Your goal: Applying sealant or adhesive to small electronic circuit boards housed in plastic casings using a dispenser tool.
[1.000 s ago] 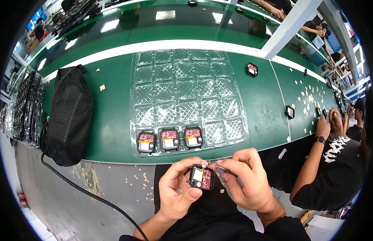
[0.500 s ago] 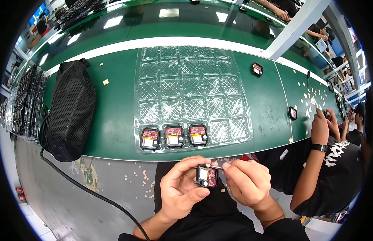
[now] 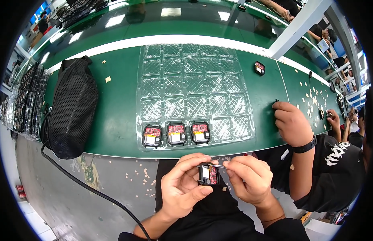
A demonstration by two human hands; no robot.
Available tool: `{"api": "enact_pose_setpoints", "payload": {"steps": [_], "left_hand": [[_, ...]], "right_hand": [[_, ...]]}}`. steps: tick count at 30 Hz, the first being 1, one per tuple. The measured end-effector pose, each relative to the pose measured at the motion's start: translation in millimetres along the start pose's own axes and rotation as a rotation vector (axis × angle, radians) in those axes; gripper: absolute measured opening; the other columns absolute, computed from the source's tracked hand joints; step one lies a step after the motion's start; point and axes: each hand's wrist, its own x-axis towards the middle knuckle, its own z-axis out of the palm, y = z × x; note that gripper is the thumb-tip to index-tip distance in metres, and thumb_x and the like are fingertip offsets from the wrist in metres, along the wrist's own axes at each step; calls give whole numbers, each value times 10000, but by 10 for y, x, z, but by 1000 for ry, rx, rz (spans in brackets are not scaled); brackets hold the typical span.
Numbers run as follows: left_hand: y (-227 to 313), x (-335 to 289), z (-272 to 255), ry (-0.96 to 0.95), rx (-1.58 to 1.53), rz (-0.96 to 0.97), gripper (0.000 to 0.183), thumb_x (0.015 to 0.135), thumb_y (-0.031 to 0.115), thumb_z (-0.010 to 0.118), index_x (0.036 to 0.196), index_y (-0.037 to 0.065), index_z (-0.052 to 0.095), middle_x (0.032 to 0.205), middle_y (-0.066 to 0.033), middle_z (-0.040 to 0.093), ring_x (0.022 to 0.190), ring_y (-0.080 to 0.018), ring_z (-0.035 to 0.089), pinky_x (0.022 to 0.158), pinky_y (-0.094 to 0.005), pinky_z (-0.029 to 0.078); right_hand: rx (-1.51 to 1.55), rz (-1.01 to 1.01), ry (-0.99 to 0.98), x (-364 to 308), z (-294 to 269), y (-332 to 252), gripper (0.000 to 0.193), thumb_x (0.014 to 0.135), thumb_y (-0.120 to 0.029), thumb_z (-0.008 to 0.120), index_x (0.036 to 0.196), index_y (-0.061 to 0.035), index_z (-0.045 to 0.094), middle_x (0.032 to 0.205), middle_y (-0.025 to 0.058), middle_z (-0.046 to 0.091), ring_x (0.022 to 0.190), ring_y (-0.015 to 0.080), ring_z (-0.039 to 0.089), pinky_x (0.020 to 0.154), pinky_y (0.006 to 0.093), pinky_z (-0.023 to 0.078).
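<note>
Forearms (image 3: 270, 207) in dark sleeves are seen at the lower edge, over a lap covered in black cloth (image 3: 212, 215). By the left hand (image 3: 180, 184), a small black-framed device (image 3: 209, 175) is held over the lap, just in front of the tabletop's near edge; a red circuit board and a pale block are exposed on its open face. The left fingers (image 3: 190, 161) are curled around its side, with the thumb set below it. By the right hand (image 3: 252, 176), a slim metallic tool (image 3: 219, 166) is pinched between fingers brought close together. Its tip is aimed at the device's upper part; whether contact is made cannot be told.

To the left, a grey floor (image 3: 114, 180) is dotted with pale scraps and crossed by a black cable (image 3: 90, 193). On the green tabletop (image 3: 114, 128), a clear pocketed tray (image 3: 218, 102) is spread, and three pockets of its nearest row are filled by similar devices (image 3: 176, 133). A black mesh bag (image 3: 74, 108) is set left of it. To the right, a small dark item (image 3: 276, 101) is touched by a co-worker's hand (image 3: 292, 123). Farther off, a lone device (image 3: 259, 68) is seen. The far side is bordered by a white rail (image 3: 162, 41).
</note>
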Motion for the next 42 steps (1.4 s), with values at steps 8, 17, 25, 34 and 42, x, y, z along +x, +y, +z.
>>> {"api": "enact_pose_setpoints", "payload": {"steps": [8, 17, 25, 34, 42], "left_hand": [[-3, 7, -31, -2, 22, 38, 690, 798, 271, 912, 1300, -83, 597, 1307, -193, 581, 1182, -350, 664, 1046, -445, 537], [4, 27, -68, -30, 66, 19, 683, 797, 251, 911, 1304, -86, 599, 1313, -189, 572, 1197, -343, 656, 1047, -442, 532], [-33, 6, -109, -127, -31, 59, 579, 864, -35, 802, 1372, -125, 539, 1395, -176, 510, 1285, -288, 596, 1060, -392, 523], [-38, -8, -137, -85, -4, 49, 582, 864, -18, 809, 1368, -130, 541, 1410, -176, 505, 1265, -289, 615, 1061, -381, 526], [-7, -8, -135, -102, -24, 54, 590, 849, -12, 823, 1359, -123, 547, 1391, -198, 527, 1269, -314, 613, 1069, -410, 524]], "right_hand": [[9, -10, 17, -13, 29, 17, 305, 719, 62, 781, 1015, 4, 737, 867, 96, 689, 668, 219, 682, 567, 315, 544], [-5, 9, -11, -12, 30, 10, 296, 724, 60, 780, 1011, 7, 734, 871, 102, 691, 676, 222, 688, 560, 314, 545], [-142, -92, 59, -68, 121, 11, 314, 707, 73, 780, 1013, 25, 729, 860, 97, 675, 584, 192, 608, 502, 303, 492], [-192, -160, 54, -98, 160, 47, 326, 710, 45, 764, 1034, 27, 735, 863, 93, 677, 559, 173, 581, 488, 289, 469], [-115, -137, 44, -48, 104, 63, 317, 708, 42, 779, 1021, 20, 737, 870, 95, 691, 594, 192, 627, 507, 298, 486]]}}
